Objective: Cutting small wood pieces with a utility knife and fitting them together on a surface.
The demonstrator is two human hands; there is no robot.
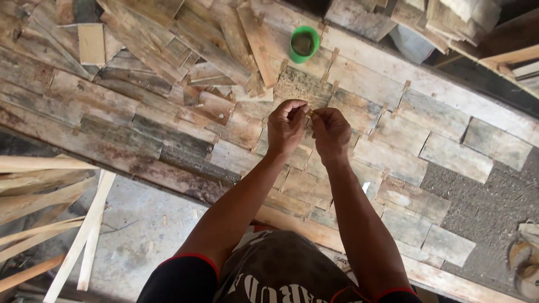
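Note:
My left hand (286, 127) and my right hand (331, 132) meet over a panel of weathered wooden pieces (393, 163) laid edge to edge like a mosaic. The fingertips of both hands pinch together on a tiny yellowish thing (310, 114); it is too small to tell what it is. Small wooden spacer chips (405, 86) stick up between the laid pieces. A green cup (304, 44) stands on the panel beyond my hands.
A loose heap of wood offcuts (168, 50) lies at the upper left. Pale wooden strips (78, 241) lean at the lower left over a grey floor. Bare dark board (494, 207) shows at the right, with a sandal (525, 264) near the edge.

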